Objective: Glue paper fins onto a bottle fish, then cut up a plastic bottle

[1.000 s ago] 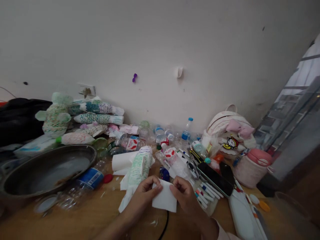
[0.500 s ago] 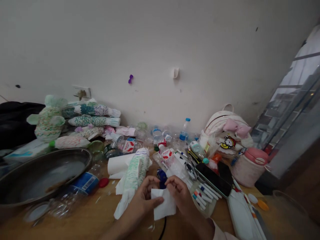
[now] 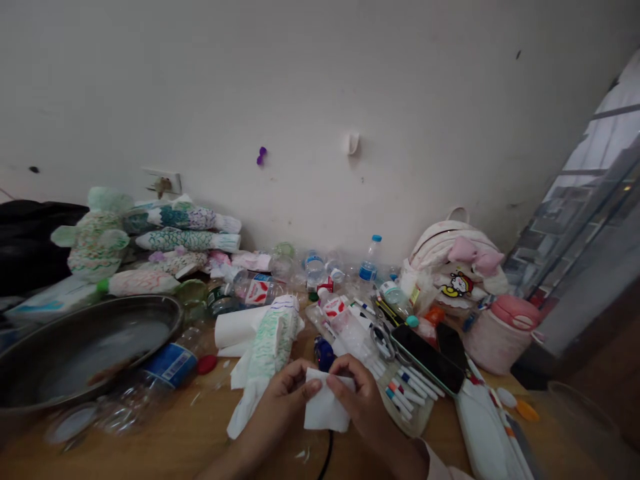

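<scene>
Between both hands is a small white piece of paper (image 3: 327,408), held up near the table's front. My left hand (image 3: 291,393) pinches its upper left edge, thumb on the near face. On the upper right, my right hand (image 3: 356,393) pinches it with thumb and fingers close to the left ones. Just behind the hands lies a dark blue object (image 3: 324,353) with a black cable (image 3: 327,457) running toward me; its kind is unclear. Left of my left hand lies a paper-wrapped fish shape (image 3: 270,343) with green scale marks, beside a white paper roll (image 3: 240,327).
To the left are a large metal basin (image 3: 175,313) and a clear bottle with a blue label (image 3: 173,365). Marker pens (image 3: 400,400), scissors (image 3: 383,341) and a phone (image 3: 427,359) lie to the right. A white backpack (image 3: 450,260) and pink flask (image 3: 503,337) stand farther right.
Both thumbs have come closer together at the paper's top edge. My right thumb now lies over the paper's near face, and the paper has risen slightly.
</scene>
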### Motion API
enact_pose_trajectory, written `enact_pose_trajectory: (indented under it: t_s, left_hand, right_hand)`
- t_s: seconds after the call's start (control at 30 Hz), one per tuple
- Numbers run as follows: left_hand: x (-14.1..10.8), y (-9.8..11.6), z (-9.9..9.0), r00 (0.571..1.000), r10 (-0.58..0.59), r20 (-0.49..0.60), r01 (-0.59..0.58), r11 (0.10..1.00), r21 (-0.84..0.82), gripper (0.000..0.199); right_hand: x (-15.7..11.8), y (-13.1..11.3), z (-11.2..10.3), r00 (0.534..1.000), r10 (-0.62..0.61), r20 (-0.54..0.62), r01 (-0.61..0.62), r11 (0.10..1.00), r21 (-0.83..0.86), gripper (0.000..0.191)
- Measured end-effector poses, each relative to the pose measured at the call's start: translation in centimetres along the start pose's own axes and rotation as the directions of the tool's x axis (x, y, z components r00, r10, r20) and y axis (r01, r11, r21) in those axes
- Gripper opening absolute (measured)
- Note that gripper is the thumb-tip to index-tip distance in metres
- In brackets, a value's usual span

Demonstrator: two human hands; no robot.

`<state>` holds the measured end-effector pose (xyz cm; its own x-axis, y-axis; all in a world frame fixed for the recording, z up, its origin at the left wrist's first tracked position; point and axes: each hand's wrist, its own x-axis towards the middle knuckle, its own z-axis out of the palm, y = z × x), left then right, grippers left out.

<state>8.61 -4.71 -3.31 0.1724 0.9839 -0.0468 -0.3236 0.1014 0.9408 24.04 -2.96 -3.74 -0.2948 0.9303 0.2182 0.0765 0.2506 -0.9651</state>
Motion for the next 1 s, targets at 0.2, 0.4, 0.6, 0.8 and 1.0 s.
enact_pose_trajectory:
  t_s: [0.2, 0.4, 0.6, 0.8, 1.0]
  left_hand:
    - [-0.1, 0.7, 0.2, 1.0, 0.024, -0.016, -0.022, 0.995, 0.101, 0.042]
    - [-0.2, 1.1, 0.2, 1.0, 0.019, -0.023, -0.016, 0.992, 0.122, 0.045]
    - [-0.1, 0.3, 0.2, 0.999, -0.014, -0.041, 0.013, 1.0, -0.018, 0.04]
    - [0.1, -0.2, -0.3, 0.993, 0.071, -0.095, -0.067, 0.997, 0.044, 0.038]
    - [0.4, -1.4, -0.3, 0.996, 0.059, -0.073, -0.067, 0.992, -0.111, 0.039]
  right_hand:
    - [-0.3, -0.5, 0.0, 0.998, 0.041, 0.046, -0.044, 0.997, 0.064, 0.021]
    - [-0.4, -0.2, 0.0, 0.998, -0.013, 0.056, 0.011, 0.999, 0.037, 0.023]
    - [0.0, 0.6, 0.2, 0.995, 0.036, -0.095, -0.035, 0.999, 0.012, 0.021]
    - [0.6, -0.4, 0.6, 0.974, 0.009, -0.228, 0.0, 0.999, 0.042, 0.025]
    - [0.8, 0.4, 0.8, 0.95, 0.031, -0.31, 0.006, 0.993, 0.115, 0.021]
